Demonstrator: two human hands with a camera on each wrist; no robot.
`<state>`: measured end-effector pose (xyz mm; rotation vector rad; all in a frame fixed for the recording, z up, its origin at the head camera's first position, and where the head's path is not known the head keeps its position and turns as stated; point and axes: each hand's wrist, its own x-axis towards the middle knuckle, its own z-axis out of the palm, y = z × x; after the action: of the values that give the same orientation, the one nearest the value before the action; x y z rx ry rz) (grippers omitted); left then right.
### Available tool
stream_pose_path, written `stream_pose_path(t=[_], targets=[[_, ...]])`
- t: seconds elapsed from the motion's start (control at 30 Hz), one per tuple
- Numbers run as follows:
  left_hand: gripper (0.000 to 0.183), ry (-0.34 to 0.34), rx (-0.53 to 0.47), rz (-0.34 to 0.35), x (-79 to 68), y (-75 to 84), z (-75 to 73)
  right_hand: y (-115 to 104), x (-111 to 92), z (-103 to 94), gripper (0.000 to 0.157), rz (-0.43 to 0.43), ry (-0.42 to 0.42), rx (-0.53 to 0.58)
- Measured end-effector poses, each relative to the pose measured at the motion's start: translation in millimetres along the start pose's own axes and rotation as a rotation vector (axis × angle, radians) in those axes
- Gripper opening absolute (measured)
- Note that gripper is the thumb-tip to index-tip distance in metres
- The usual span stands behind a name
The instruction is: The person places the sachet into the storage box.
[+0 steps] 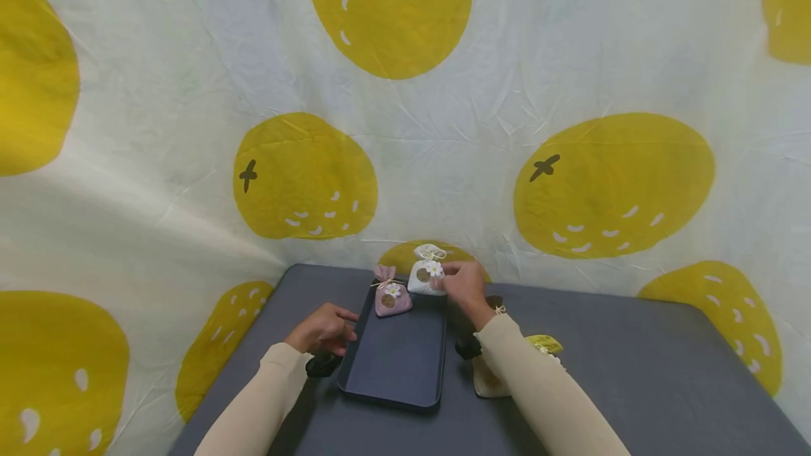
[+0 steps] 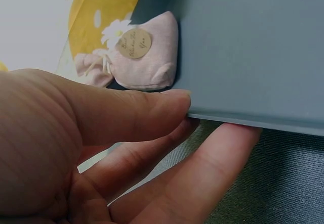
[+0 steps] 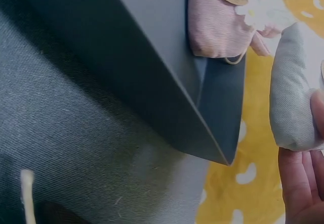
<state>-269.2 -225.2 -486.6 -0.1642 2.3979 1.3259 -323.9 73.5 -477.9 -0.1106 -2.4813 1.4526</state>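
Note:
A dark grey tray (image 1: 395,364) lies on the table, and my left hand (image 1: 326,329) pinches its left rim, thumb (image 2: 167,107) at the edge and fingertips against the underside. A pink drawstring pouch (image 1: 393,299) with a white daisy and a round tag rests inside the tray's far left corner. Above the far right corner, my right hand (image 1: 467,288) holds a white drawstring pouch (image 1: 426,275) between thumb and fingers. This pouch also carries a daisy and a round tag. In the right wrist view the white pouch (image 3: 291,92) is raised clear of the tray's wall.
Right of the tray, partly hidden by my right forearm, are a beige pouch (image 1: 489,381), a yellow-green pouch (image 1: 543,343) and a dark brown pouch (image 1: 495,302). A white curtain (image 1: 443,181) printed with yellow fruit hangs behind the grey table (image 1: 633,371).

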Motion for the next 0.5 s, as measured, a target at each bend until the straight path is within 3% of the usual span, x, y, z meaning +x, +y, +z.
stream_pose_path(t=[0.5], targets=[[0.045,0.007,-0.023,0.003,-1.5,-1.4,0.8,9.1,-2.1,7.1,0.034,-0.038,0.032,0.003]])
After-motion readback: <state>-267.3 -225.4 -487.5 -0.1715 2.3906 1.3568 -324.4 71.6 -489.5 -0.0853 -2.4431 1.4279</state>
